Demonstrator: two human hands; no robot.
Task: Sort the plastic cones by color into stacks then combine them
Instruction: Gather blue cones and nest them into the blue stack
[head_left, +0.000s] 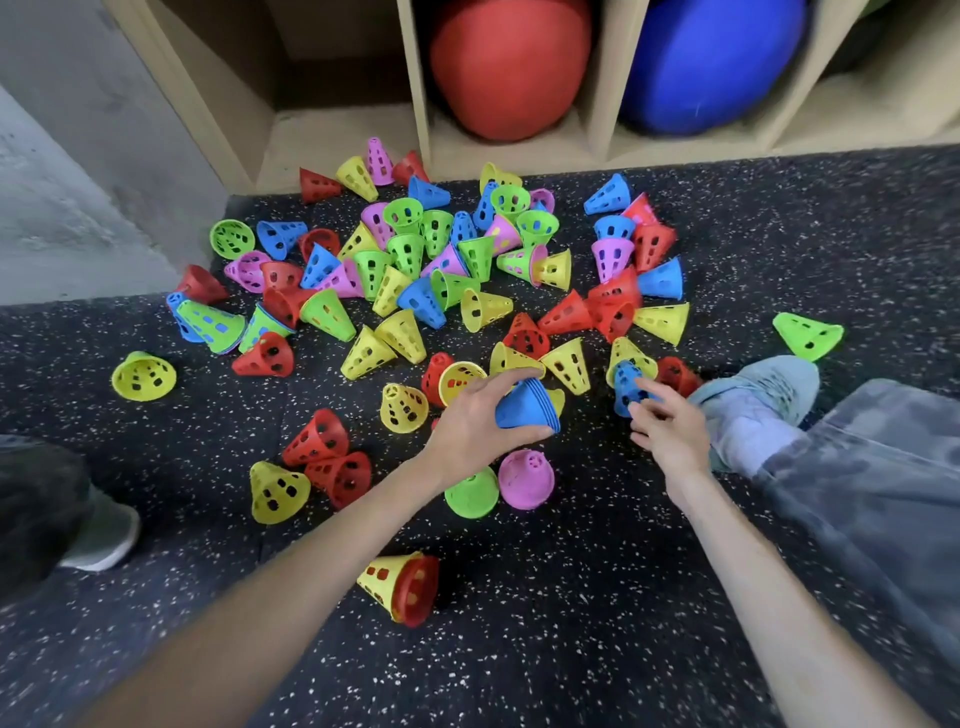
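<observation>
— Both hands busy? What do they hold?

— Left hand (480, 423) grips a short blue stack (527, 408), thumb under and fingers over, its narrow end toward the palm and its open rims facing right. Right hand (667, 428) has fingers curled onto a single blue cone (627, 387); whether the pinch is fully closed cannot be told.

— Where does that cone lie from the stack?

— Just right of the stack and a little farther from the person, lying tipped, its tip pointing roughly up-left. Right hand is plainly nearer. Nesting likely needs the cone turned so its tip enters the open rims.

— And beyond?

— Behind the stack, the mixed pile (415, 270) spreads over the speckled floor (571, 623) toward the wooden shelf (415, 78); most cones remain unsorted.
</observation>
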